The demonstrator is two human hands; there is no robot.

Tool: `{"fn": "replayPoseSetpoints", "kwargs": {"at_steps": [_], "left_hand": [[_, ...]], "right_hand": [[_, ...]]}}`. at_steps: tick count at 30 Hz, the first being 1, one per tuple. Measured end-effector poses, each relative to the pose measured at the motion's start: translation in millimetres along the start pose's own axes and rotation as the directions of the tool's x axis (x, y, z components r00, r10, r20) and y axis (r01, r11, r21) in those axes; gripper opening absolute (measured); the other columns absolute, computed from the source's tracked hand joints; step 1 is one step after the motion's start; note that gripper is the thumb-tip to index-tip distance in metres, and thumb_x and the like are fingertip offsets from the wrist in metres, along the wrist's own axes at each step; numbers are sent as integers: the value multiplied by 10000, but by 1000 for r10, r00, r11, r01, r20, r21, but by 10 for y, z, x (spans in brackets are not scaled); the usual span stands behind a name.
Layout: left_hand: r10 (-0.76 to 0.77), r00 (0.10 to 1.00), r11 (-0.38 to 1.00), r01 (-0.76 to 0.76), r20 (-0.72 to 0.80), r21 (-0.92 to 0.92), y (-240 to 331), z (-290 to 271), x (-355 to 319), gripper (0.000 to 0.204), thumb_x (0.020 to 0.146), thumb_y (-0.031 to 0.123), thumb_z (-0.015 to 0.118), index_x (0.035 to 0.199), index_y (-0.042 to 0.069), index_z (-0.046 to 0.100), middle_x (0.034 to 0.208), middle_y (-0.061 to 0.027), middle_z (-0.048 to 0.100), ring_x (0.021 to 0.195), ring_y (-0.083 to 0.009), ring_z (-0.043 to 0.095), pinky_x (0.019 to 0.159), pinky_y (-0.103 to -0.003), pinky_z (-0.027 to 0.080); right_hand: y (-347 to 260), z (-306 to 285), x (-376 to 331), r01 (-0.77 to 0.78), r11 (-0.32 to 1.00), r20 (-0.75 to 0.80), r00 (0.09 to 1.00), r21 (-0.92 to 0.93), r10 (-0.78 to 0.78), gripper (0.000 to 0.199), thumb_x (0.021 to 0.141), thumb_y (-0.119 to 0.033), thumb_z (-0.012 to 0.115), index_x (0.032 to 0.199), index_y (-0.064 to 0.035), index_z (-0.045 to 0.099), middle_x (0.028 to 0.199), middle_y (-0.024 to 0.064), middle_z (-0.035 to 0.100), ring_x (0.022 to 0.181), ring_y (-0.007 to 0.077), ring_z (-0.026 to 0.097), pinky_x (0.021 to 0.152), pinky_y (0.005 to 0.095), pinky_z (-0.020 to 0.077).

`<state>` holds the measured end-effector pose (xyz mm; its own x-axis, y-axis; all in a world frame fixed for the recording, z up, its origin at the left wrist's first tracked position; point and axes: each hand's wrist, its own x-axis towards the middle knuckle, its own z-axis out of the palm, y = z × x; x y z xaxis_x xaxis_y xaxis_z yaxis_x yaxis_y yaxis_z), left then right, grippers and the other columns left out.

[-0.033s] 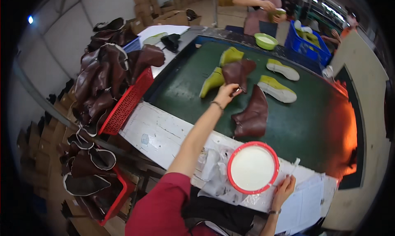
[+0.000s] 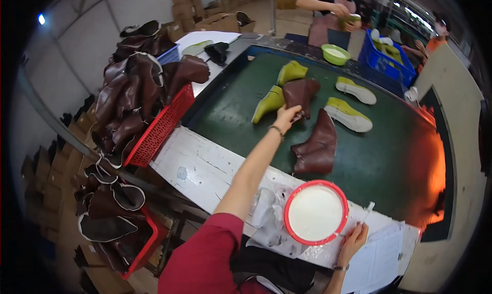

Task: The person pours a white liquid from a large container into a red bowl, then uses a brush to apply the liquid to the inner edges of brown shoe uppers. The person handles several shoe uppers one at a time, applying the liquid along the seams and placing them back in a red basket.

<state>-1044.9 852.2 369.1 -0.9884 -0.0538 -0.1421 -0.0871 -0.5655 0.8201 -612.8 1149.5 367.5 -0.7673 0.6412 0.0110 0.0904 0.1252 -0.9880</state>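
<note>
My left hand [image 2: 288,118] is stretched over the green table surface, its fingers closed on the lower edge of a dark brown leather boot upper [image 2: 298,95]. That upper lies against two yellow-green, boot-shaped pieces [image 2: 268,104]. A second brown boot upper [image 2: 318,146] lies nearer me, to the right of my left forearm. At the front edge my right hand [image 2: 353,239] is closed around a thin stick-like tool with a white end [image 2: 369,207]; its exact kind cannot be made out. Just left of that hand stands a red-rimmed bucket [image 2: 288,212] of white liquid.
Two yellow-green shoe pieces with white soles [image 2: 349,114] lie farther right. Red baskets [image 2: 160,127] heaped with brown uppers stand at left. A glowing orange opening [image 2: 430,166] is at the table's right end. Across the table, a person handles a green piece near a lime bowl [image 2: 336,54].
The whole view has shifted slightly. My left hand stays on the brown boot upper, and my right hand keeps its place beside the bucket.
</note>
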Motion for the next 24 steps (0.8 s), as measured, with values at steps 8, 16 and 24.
{"fn": "replayPoseSetpoints", "kwargs": {"at_steps": [8, 16, 24], "left_hand": [[535, 838, 333, -326, 107, 885, 617, -76, -411, 476, 789, 240, 776, 1187, 3, 668, 1000, -142, 714, 913, -223, 675, 800, -348, 535], [887, 445, 113, -471, 125, 875, 3135, -878, -1805, 217, 970, 141, 540, 1016, 53, 733, 826, -80, 711, 722, -153, 662, 658, -306, 519], [721, 502, 664, -302, -478, 684, 4796, -3116, -1883, 310, 880, 98, 688, 1179, 109, 609, 1009, -98, 659, 836, -224, 652, 684, -343, 530]], "right_hand": [[-131, -3, -72, -29, 1000, -76, 997, -1, 29, 200, 1059, -268, 469, 1062, -86, 552, 654, -86, 395, 476, -20, 298, 368, 170, 227], [-168, -15, -74, -3, 998, -28, 1000, -57, 1, 206, 1049, -220, 478, 1067, -35, 567, 702, -64, 424, 569, 13, 344, 452, 193, 272], [-39, 30, 25, 96, 995, -3, 995, 25, -96, 152, 1034, -174, 509, 1016, -38, 575, 656, -62, 457, 514, 10, 366, 427, 187, 290]]}}
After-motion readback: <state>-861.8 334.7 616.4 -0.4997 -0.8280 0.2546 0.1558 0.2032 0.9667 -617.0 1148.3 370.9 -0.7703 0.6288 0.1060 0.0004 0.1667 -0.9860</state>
